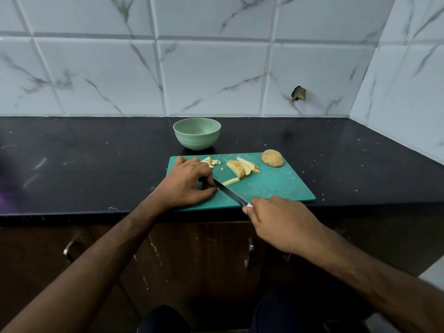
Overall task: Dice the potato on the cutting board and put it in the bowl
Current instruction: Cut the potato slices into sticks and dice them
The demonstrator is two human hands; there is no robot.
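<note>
Centre frame: my left hand (pixel 189 181) pins potato strips (pixel 230 181) on the cutting board (pixel 276 186); my right hand (pixel 276 222) grips the knife (pixel 230 192). Strips look firm, wet, slippery; hold them near the cut. Bowl (pixel 196 133) lies above.

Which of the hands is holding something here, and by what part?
The right hand grips the knife by its handle. The left hand rests on the cutting board, fingers curled near the potato strip; any hold there cannot be told.
</note>
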